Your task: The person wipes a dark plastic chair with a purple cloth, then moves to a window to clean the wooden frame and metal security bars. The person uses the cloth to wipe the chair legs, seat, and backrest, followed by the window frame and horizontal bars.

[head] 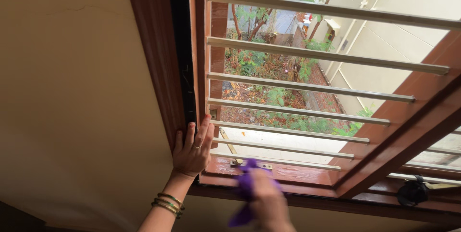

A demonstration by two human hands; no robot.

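So the left hand (193, 146) is flat on the window frame (178, 93), wall (77, 93) to its left. Right hand (269, 203) sits just right of it, cloth (246, 184) on the sill (288, 172), bars (307, 85) above, garden (269, 69) behind them.

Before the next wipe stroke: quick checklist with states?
1. Left hand braced flat on the window frame: ok.
2. Right hand gripping the purple cloth: ok, though blurred.
3. Cloth on the sill: ok, it sits at the sill's near edge.
4. Sill to the right of the cloth free of things: ok; it looks glossy, wet or dry cannot tell.
5. Bars clear of both hands: ok, the cloth is below the lowest bar.
6. Black object at the far right out of the stroke path: cannot tell.
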